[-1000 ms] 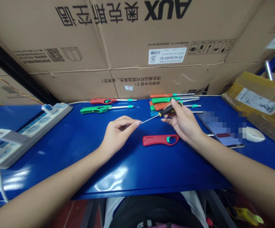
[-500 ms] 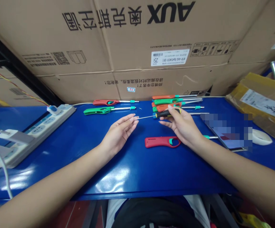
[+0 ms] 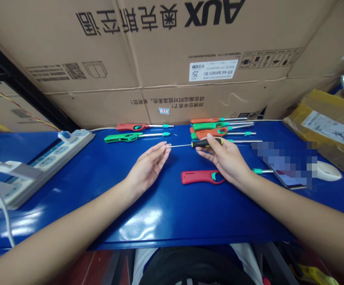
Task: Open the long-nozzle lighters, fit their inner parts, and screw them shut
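My right hand (image 3: 223, 156) pinches a small screwdriver with a black and yellow handle (image 3: 206, 143), its thin steel shaft (image 3: 179, 145) pointing left. The shaft's tip reaches the fingertips of my left hand (image 3: 148, 166), which holds nothing else. Below my right hand lies a red lighter body (image 3: 200, 177) with a teal part and no metal nozzle. A metal rod with a teal end (image 3: 262, 171) lies to its right. Further back are a red long-nozzle lighter (image 3: 130, 127), a green one (image 3: 122, 137), and several others in a stack (image 3: 210, 129).
The glossy blue workbench (image 3: 172, 206) holds a white power strip (image 3: 41, 172) with plugged cables at the left. A pixelated phone (image 3: 284, 168), a white mouse (image 3: 327, 171) and a yellow parcel (image 3: 323, 122) lie right. Cardboard boxes (image 3: 160, 59) stand behind.
The screwdriver has swung from a tilt to nearly level, its handle lower and tip further left. Both hands have shifted slightly, and the view has tilted a little.
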Action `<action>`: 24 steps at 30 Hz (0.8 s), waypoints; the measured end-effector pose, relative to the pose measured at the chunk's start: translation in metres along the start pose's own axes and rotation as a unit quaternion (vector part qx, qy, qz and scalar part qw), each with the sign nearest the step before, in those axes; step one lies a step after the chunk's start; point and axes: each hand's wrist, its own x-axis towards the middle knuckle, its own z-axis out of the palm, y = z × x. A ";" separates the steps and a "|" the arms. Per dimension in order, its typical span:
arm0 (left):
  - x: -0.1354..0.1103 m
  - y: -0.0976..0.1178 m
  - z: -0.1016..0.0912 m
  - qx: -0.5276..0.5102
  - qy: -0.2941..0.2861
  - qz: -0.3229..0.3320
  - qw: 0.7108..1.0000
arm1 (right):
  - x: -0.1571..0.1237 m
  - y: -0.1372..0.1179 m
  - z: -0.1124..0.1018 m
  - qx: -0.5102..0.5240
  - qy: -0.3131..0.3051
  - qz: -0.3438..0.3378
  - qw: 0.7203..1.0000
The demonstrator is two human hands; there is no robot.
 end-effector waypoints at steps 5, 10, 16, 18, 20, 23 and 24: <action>-0.002 -0.001 0.001 0.005 -0.006 -0.002 1.000 | -0.001 0.001 0.001 -0.006 0.006 0.009 1.000; -0.001 -0.001 -0.001 0.016 -0.017 0.011 1.000 | 0.000 -0.002 -0.002 0.000 0.025 -0.017 1.000; -0.001 -0.002 -0.005 0.046 -0.063 0.027 0.997 | 0.002 -0.009 -0.003 -0.016 0.042 -0.056 0.997; -0.002 -0.004 -0.006 0.056 -0.082 0.035 0.994 | 0.002 -0.010 -0.002 -0.024 0.055 -0.066 0.996; -0.003 -0.005 -0.006 0.064 -0.099 0.045 0.992 | 0.001 -0.011 0.000 -0.030 0.065 -0.071 0.995; -0.004 -0.005 -0.006 0.075 -0.116 0.063 0.988 | 0.001 -0.012 0.000 -0.024 0.072 -0.070 0.995; -0.004 -0.006 -0.007 0.080 -0.119 0.068 0.987 | 0.002 -0.012 0.000 -0.021 0.073 -0.068 0.995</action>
